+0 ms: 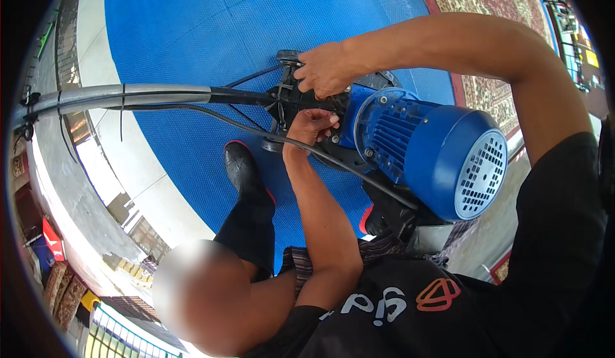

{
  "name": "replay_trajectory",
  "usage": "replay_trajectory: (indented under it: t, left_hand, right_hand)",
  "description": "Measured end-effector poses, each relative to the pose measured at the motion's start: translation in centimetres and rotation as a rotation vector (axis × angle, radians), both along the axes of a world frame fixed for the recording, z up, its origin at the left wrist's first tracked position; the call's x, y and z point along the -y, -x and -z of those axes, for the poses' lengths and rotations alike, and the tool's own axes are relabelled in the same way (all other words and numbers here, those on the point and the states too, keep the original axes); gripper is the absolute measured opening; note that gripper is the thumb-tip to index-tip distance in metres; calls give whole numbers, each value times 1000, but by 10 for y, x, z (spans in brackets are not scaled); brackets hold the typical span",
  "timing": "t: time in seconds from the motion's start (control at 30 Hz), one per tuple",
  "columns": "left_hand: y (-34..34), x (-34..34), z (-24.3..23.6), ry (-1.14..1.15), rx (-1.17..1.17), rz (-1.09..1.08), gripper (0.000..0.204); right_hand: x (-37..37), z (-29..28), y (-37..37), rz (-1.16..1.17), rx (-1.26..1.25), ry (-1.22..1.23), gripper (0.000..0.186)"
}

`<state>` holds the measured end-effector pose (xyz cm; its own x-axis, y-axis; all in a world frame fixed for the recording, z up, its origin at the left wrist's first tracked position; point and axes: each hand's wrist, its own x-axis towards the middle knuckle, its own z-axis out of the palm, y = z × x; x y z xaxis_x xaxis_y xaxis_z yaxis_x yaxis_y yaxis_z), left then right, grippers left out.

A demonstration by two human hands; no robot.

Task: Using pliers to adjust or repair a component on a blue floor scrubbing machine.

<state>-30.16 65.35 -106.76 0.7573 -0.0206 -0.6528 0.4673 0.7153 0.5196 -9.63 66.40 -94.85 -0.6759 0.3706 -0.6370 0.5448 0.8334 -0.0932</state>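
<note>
A floor-polishing machine with a blue electric motor (423, 143) lies in front of me. Its metal handle pole (166, 94) stretches off to the left. My right hand (325, 70) reaches over from the far side, fingers bent down onto the black frame (291, 98) between motor and pole, close to a small wheel (288, 56). On the near side of that frame is my left hand (312, 126), fingers curled with thumb and forefinger together. Whatever is between them is too small to make out. A black cable (237, 124) runs along the pole and past my left wrist.
Blue textured matting (192, 38) covers the floor under the machine. My black boots with red soles, such as the left boot (242, 166), are on the near side. A patterned carpet (487, 6) lies at the far right, and pale floor tiles (144, 195) at the left.
</note>
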Motion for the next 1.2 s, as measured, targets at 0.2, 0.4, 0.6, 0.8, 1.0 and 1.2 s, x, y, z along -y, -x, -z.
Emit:
replay_trajectory:
  t: [0.2,0.4,0.6,0.8,1.0,1.2]
  left_hand:
    - [3,3,3,-39,-6,-30,24]
    - [1,9,1,-74,-17,-46,20]
    - [2,12,-2,-88,-16,-82,21]
    - [-2,14,-10,-160,-12,-81,18]
    - [2,21,-5,-137,31,-151,14]
    - [3,24,-7,-167,32,-192,11]
  right_hand:
    - [-12,-3,16,-116,-53,-6,21]
    - [-2,4,7,53,-181,-23,18]
    - [-11,11,10,82,-209,89,15]
    - [-17,11,10,118,-199,166,16]
    - [-30,18,15,135,-220,258,19]
    - [-50,18,33,54,-52,427,19]
